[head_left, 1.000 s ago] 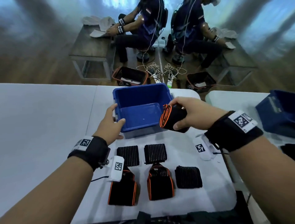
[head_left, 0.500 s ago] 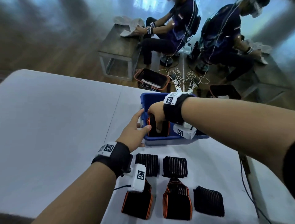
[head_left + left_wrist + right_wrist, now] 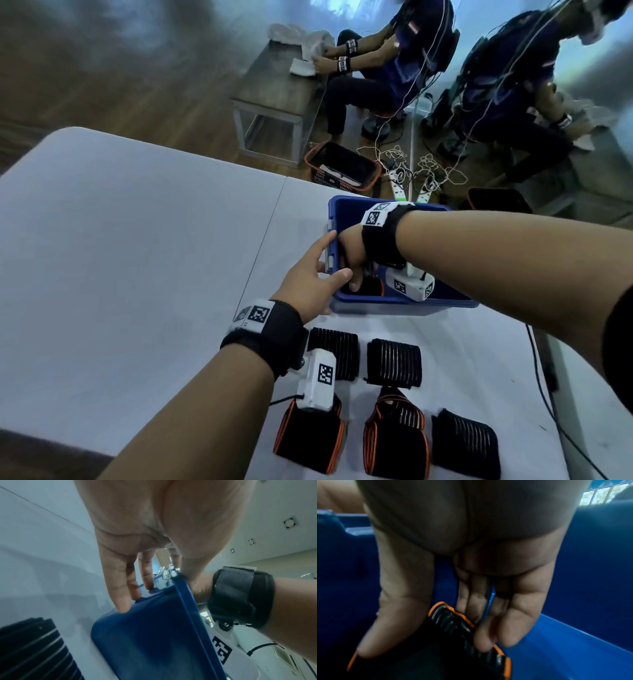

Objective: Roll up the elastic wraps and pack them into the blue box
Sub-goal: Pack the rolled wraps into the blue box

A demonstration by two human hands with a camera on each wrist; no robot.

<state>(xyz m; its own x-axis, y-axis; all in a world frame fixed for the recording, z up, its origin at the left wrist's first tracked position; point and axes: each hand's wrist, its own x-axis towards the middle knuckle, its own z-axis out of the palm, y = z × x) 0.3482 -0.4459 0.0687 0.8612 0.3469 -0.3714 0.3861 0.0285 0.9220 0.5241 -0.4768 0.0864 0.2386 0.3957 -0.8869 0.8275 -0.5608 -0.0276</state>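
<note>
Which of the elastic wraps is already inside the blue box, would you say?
The orange-edged rolled wrap in the right hand, inside the blue box; the other five lie on the table.

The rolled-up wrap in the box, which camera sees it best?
The right wrist view: the rolled wrap fills it, the right hand pinching it inside the blue box. The head view shows only a dark bit; the left wrist view shows none.

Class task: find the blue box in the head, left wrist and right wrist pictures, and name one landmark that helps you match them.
Head: blue box right of centre, on the white table.
Left wrist: lower centre, the box's outer corner.
Right wrist: its inside fills the background.
Landmark: right hand reaching into the box.
</note>
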